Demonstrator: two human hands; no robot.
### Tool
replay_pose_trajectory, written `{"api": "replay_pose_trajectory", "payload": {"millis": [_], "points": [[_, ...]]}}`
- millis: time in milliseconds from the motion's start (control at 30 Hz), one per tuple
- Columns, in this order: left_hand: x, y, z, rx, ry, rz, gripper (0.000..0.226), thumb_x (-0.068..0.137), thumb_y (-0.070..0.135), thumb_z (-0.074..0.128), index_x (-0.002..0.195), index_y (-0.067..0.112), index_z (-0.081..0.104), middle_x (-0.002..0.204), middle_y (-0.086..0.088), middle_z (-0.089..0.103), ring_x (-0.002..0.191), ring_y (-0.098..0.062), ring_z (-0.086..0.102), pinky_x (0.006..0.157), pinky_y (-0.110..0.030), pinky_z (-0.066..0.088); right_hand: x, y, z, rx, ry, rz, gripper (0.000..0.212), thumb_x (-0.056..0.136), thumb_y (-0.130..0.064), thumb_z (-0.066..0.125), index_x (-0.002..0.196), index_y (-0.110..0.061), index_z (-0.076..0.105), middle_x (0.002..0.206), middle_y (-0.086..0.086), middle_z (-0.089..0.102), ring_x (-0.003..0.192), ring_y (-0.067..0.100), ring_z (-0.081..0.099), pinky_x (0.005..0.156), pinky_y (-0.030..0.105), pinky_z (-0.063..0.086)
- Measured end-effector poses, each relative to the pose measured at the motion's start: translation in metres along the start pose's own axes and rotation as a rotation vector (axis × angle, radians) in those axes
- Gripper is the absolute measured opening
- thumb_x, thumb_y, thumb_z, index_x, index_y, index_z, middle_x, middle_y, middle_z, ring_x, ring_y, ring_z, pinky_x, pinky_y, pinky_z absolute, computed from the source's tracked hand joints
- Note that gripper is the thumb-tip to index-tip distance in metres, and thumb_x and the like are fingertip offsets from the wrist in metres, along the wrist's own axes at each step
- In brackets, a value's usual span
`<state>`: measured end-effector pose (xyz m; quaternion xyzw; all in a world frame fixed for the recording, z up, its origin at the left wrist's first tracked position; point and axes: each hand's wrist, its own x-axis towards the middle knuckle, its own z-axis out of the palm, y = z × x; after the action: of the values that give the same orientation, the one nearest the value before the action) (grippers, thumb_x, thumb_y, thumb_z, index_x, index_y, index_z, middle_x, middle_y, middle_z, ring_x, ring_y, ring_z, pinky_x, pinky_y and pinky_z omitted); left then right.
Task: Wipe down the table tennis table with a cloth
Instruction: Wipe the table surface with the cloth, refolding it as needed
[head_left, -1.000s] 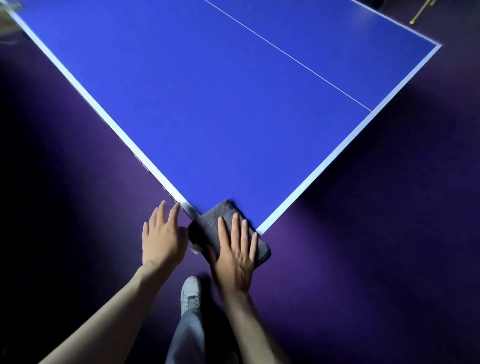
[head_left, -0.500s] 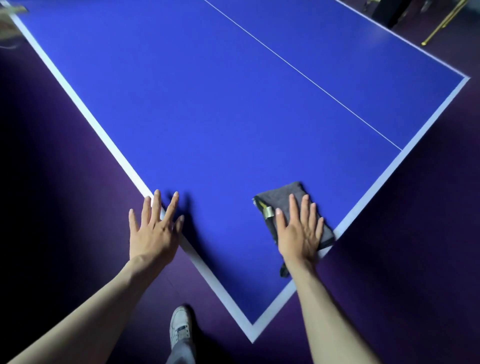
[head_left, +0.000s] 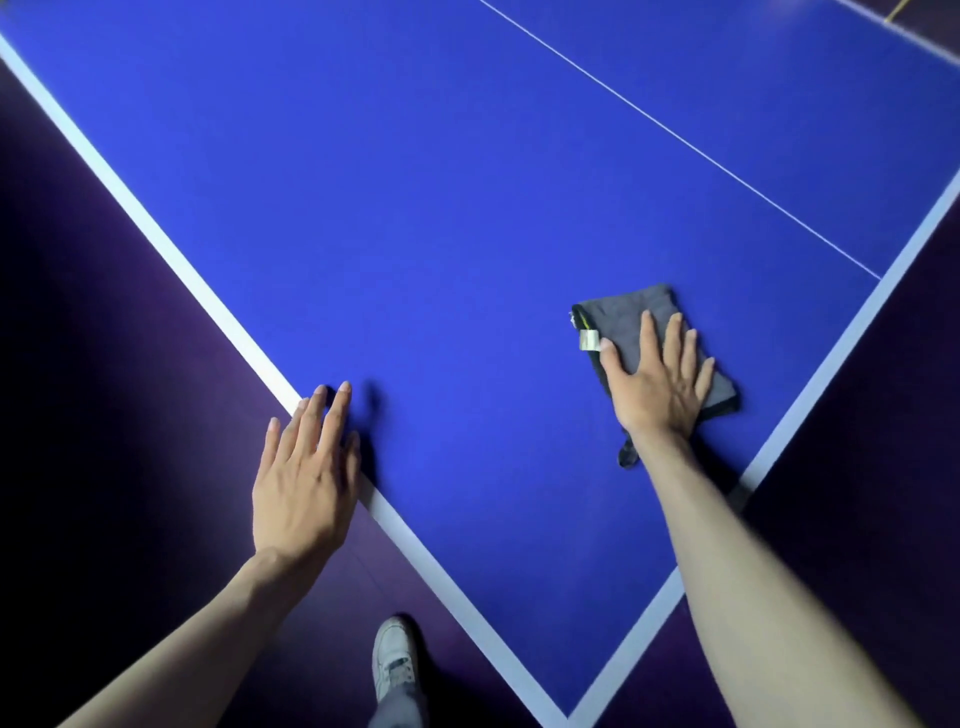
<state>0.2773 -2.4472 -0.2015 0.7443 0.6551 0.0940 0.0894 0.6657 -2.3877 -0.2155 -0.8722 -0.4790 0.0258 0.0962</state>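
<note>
Head view: right hand (head_left: 657, 384) lies flat on the grey cloth (head_left: 631, 322), fingers (head_left: 648, 332) straight and slightly spread, pressing it onto the blue counter (head_left: 415, 234) near the right edge line. Left hand (head_left: 304, 478) rests open at the left edge, fingers close together. Step looks like mid-wipe; next stroke needs steady downward pressure toward unwiped far area. Counter's far end is cut off; cloth's near part is hidden under the palm.
</note>
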Motion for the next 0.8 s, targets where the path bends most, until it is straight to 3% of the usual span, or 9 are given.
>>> {"api": "replay_pose_trajectory", "payload": {"millis": [200, 400, 567, 800], "points": [[-0.006, -0.002, -0.014, -0.175, -0.140, -0.017, 0.054, 0.110, 0.039, 0.026, 0.162, 0.028, 0.019, 0.168, -0.007, 0.013, 0.146, -0.034, 0.036, 0.117, -0.061, 0.025, -0.159, -0.067, 0.005, 0.091, 0.088, -0.232, 0.076, 0.093, -0.073, 0.050, 0.156, -0.029, 0.047, 0.169, 0.004, 0.031, 0.156, 0.027, 0.030, 0.126, 0.054, 0.019], [-0.026, 0.006, -0.051, -0.195, -0.138, -0.033, 0.061, 0.105, 0.048, 0.014, 0.155, 0.020, 0.033, 0.163, -0.016, 0.022, 0.134, -0.043, 0.042, 0.101, -0.065, 0.039, -0.282, -0.107, -0.001, 0.097, -0.015, -0.288, 0.084, 0.093, -0.082, 0.044, 0.160, -0.031, 0.039, 0.171, 0.003, 0.026, 0.158, 0.026, 0.025, 0.125, 0.055, 0.023], [-0.014, 0.001, -0.051, -0.205, -0.089, -0.078, 0.054, 0.108, 0.043, 0.026, 0.155, 0.021, 0.036, 0.163, -0.014, 0.024, 0.133, -0.042, 0.045, 0.112, -0.063, 0.032, -0.244, -0.110, 0.010, 0.056, 0.030, -0.309, 0.068, 0.099, -0.070, 0.045, 0.157, -0.035, 0.044, 0.170, 0.002, 0.030, 0.155, 0.026, 0.031, 0.125, 0.053, 0.023], [0.042, -0.035, -0.039, -0.144, -0.063, -0.062, 0.054, 0.107, 0.044, 0.025, 0.155, 0.022, 0.036, 0.164, -0.014, 0.027, 0.149, -0.038, 0.029, 0.117, -0.061, 0.027, -0.109, -0.139, 0.028, 0.000, 0.035, -0.122, 0.069, 0.100, -0.071, 0.032, 0.159, -0.035, 0.039, 0.171, 0.000, 0.027, 0.157, 0.024, 0.026, 0.127, 0.053, 0.014]]}}
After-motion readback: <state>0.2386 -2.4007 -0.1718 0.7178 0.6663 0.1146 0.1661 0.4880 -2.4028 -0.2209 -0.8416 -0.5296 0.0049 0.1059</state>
